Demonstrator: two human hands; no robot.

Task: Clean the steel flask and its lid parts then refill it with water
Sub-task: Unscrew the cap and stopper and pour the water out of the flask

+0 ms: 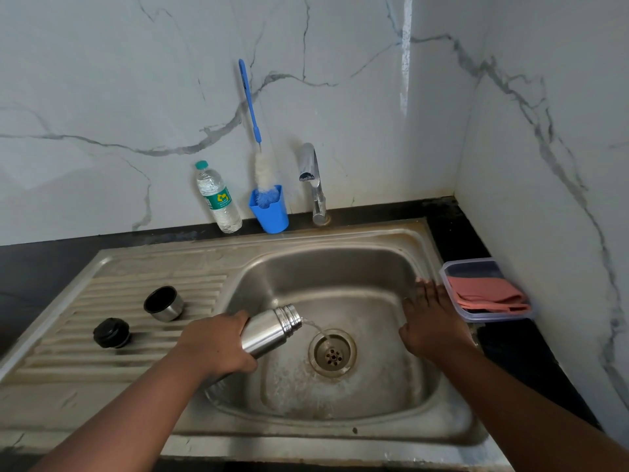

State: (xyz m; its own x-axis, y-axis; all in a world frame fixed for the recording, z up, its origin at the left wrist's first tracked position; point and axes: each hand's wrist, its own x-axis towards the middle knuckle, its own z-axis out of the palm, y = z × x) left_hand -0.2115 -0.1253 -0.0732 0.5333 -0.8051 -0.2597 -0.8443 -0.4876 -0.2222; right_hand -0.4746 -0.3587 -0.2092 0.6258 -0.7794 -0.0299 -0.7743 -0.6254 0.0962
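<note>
head view: left hand (218, 345) hides flask (272, 330) base; water (315, 327) pouring

Sink (343, 264): set into the surface (37, 264), basin at centre.
Flask (269, 330): held tilted over the basin, mouth toward 2 o'clock, drain (332, 352) just beside it at 4 o'clock.
Cup lid (163, 303), stopper (112, 332): laid on the drainboard at 9 o'clock.
Bottle (218, 197), brush cup (269, 209), tap (315, 185): ranged at 12 o'clock.
Container (490, 315): placed at 3 o'clock.

A brushed steel flask (269, 330) is seen centre frame, over a dull, stained steel sink (340, 267). Glossy marble-look wall panels (102, 80) fill the top. At right, pink cloth (486, 296) is held in a clear plastic box (446, 272).
</note>
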